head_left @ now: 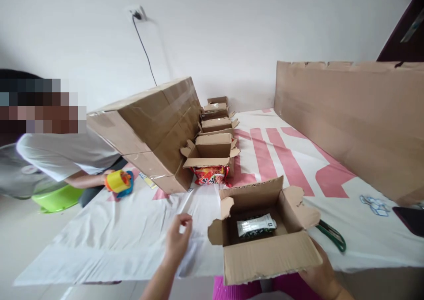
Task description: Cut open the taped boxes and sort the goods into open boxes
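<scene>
In the head view, the open cardboard box is at the near edge of the cloth, mouth up, its long axis running left to right, like that of the white tube inside. The right hand is clamped on its near right corner; the left hand, beside it, curls loosely, and I cannot tell if its fingertips meet

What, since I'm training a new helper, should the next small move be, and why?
Perhaps bring the left hand to a left flap of the nearest cardboard box and fold it inward: a tube lies inside, the box stands open, and that hand looks free.
</scene>
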Motion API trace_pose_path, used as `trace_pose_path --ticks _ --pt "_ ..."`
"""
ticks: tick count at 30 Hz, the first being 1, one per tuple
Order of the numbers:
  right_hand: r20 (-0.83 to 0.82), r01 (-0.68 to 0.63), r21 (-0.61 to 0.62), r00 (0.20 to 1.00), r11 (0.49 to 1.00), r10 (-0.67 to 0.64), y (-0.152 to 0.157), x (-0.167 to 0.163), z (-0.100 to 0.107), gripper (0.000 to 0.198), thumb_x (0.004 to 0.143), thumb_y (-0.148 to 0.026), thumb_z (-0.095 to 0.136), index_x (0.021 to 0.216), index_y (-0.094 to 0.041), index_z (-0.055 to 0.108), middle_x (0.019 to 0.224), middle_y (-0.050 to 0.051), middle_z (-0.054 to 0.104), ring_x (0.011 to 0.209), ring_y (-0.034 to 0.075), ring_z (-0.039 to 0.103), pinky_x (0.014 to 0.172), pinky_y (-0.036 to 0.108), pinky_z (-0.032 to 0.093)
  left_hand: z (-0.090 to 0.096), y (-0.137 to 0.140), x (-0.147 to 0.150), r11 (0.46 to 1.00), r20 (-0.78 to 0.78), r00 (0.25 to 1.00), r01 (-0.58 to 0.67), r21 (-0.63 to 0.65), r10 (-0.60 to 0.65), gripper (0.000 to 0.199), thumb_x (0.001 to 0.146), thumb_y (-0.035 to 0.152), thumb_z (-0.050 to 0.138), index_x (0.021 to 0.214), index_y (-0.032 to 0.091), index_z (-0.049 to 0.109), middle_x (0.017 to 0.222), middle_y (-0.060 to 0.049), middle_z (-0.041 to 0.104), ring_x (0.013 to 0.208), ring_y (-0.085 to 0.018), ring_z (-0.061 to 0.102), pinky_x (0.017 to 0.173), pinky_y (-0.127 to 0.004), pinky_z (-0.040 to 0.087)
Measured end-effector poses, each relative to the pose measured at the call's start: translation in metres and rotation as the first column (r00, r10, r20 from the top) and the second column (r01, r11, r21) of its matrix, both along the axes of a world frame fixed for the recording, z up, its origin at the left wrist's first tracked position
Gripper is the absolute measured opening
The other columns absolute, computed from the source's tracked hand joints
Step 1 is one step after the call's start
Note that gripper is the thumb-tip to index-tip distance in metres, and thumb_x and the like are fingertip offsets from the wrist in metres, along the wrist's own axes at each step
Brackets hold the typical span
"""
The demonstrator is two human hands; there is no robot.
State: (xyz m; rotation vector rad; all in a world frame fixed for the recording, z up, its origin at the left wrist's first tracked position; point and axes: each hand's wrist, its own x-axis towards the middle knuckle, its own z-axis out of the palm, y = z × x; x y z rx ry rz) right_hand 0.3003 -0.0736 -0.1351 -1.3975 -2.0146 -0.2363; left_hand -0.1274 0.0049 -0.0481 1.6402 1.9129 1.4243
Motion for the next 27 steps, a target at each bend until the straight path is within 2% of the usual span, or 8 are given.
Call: trace_pose_path --ticks 4,8,10,12,15,20,24,27 --pt "0.105 -0.065 0.116 0.993 0.991 0.052 0.0 -0.002 0.008 0.038 0.07 -0.015 0.05 0.101 -0.018 0.071 0.095 0.011 0.073 0.09 0.027 0.067 0.079 0.041 0.058 0.011 -0.03 0.045 0.939 0.03 0.949 0.307 0.154 -0.315 0.012 0.086 0.032 0.06 0.085 0.021 0.065 0.079 -0.003 0.067 0.076 -0.019 0.064 0.069 -0.029 0.052" --pt "0.084 -0.071 0.065 0.994 0.995 0.065 0.0 -0.003 0.01 0.038 0.072 -0.015 0.05 0.103 -0.014 0.07 0.095 0.014 0.073 0.09 0.029 0.067 0.08 0.043 0.058 0.091 -0.029 0.073 0.78 0.048 0.843 0.472 0.411 -0.535 0.017 0.098 0.021 0.046 0.104 0.023 0.061 0.08 -0.003 0.068 0.077 -0.017 0.064 0.071 -0.028 0.053" --pt "0.032 -0.056 -0.003 0.998 0.998 0.056 0.0 -0.005 0.013 0.036 0.074 -0.015 0.05 0.104 -0.013 0.07 0.095 0.015 0.073 0.091 0.031 0.067 0.082 0.045 0.057 0.133 -0.029 0.096 0.572 -0.175 0.595 0.803 0.169 -0.784 0.024 0.098 0.018 0.041 0.108 0.022 0.062 0.089 -0.007 0.072 0.084 -0.019 0.068 0.075 -0.032 0.055" --pt "-0.051 -0.072 -0.087 0.996 0.994 0.068 0.001 -0.007 0.018 0.032 0.078 -0.017 0.05 0.103 -0.015 0.07 0.094 0.014 0.074 0.089 0.031 0.067 0.082 0.046 0.057 0.157 -0.028 0.124 0.425 -0.373 0.315 0.866 -0.263 -0.873 0.027 0.095 0.014 0.044 0.114 0.02 0.063 0.102 -0.01 0.073 0.096 -0.022 0.069 0.083 -0.035 0.055" --pt "-0.145 -0.127 -0.181 0.984 0.975 0.101 -0.001 -0.008 0.028 0.025 0.084 -0.02 0.048 0.097 -0.019 0.069 0.091 0.01 0.073 0.086 0.028 0.067 0.079 0.043 0.057 0.155 -0.021 0.153 0.585 -0.621 0.222 0.659 -0.473 -0.752 0.029 0.091 0.028 0.057 0.114 0.015 0.066 0.12 -0.018 0.069 0.123 -0.036 0.059 0.103 -0.053 0.047" --pt "-0.275 -0.127 -0.253 0.96 0.959 0.055 -0.007 -0.008 0.037 0.022 0.093 -0.02 0.043 0.095 -0.02 0.065 0.089 0.009 0.069 0.086 0.024 0.065 0.075 0.038 0.055 0.113 -0.005 0.129 0.809 -0.745 0.375 0.456 -0.37 -0.552 0.071 0.081 0.064 0.061 0.131 0.014 0.06 0.152 -0.023 0.041 0.144 -0.045 0.029 0.114 -0.065 0.027" --pt "-0.306 -0.111 -0.281 0.952 0.953 0.021 -0.01 -0.015 0.037 0.014 0.088 -0.018 0.05 0.087 -0.02 0.064 0.086 0.008 0.068 0.086 0.024 0.062 0.078 0.039 0.05 0.089 0.0 0.09 0.753 -0.545 0.519 0.45 -0.48 -0.658 0.078 0.087 0.068 0.049 0.149 0.022 0.038 0.163 -0.019 0.017 0.138 -0.041 0.043 0.105 -0.056 0.044" --pt "-0.335 -0.101 -0.28 0.942 0.955 0.001 -0.008 -0.021 0.038 0.012 0.081 -0.013 0.055 0.084 -0.019 0.064 0.084 0.007 0.068 0.086 0.025 0.061 0.08 0.039 0.049 0.075 -0.002 0.074 0.687 -0.408 0.554 0.572 -0.448 -0.726 0.087 0.083 0.074 0.048 0.153 0.026 0.028 0.165 -0.015 0.009 0.145 -0.041 0.03 0.109 -0.055 0.041"
